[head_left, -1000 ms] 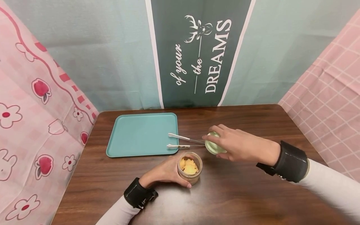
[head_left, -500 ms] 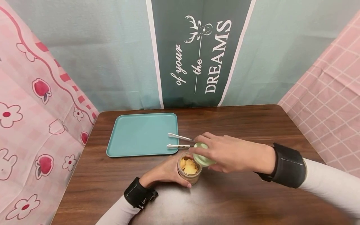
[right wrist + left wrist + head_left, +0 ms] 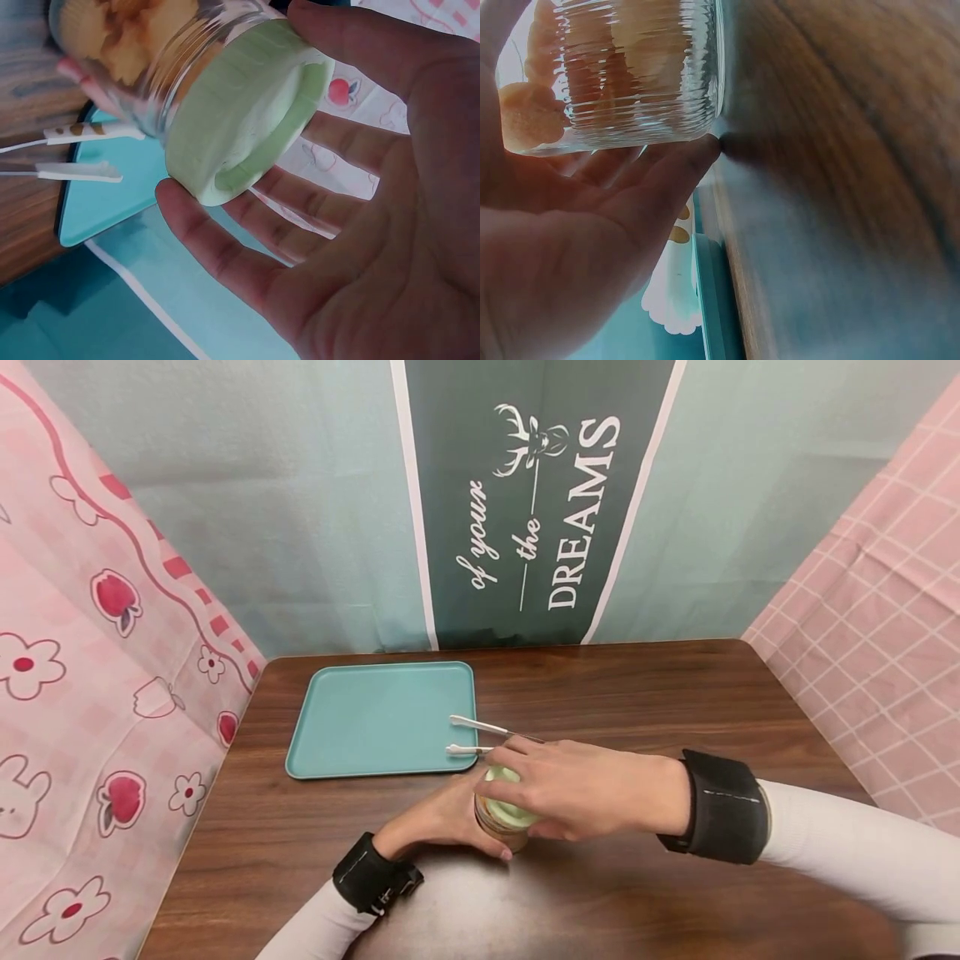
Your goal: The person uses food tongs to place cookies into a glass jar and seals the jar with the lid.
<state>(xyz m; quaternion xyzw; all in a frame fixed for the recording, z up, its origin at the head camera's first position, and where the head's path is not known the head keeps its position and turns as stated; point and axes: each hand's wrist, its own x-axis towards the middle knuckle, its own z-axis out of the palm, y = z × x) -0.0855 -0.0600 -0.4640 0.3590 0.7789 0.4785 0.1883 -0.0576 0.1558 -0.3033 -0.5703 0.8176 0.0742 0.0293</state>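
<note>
A clear ribbed glass jar (image 3: 622, 67) of yellow-orange biscuit-like pieces stands on the table, and my left hand (image 3: 446, 817) grips its side. A pale green lid (image 3: 240, 112) sits on the jar's mouth, slightly tilted in the head view; whether it is threaded on I cannot tell. My right hand (image 3: 581, 785) holds this lid by its rim, thumb on one side and fingers on the other. Just behind the jar lie tongs with white tips (image 3: 468, 750) and thin metal arms, their rear part hidden by my right hand.
A teal tray (image 3: 375, 718) lies at the back left of the brown wooden table (image 3: 637, 693), with the tongs' tips over its right edge. Fabric curtains (image 3: 315, 527) stand behind and on both sides of the table.
My right hand has carried the lid left and toward me, from beside the jar onto its mouth. My left hand has stayed on the jar; the tray and tongs have not moved.
</note>
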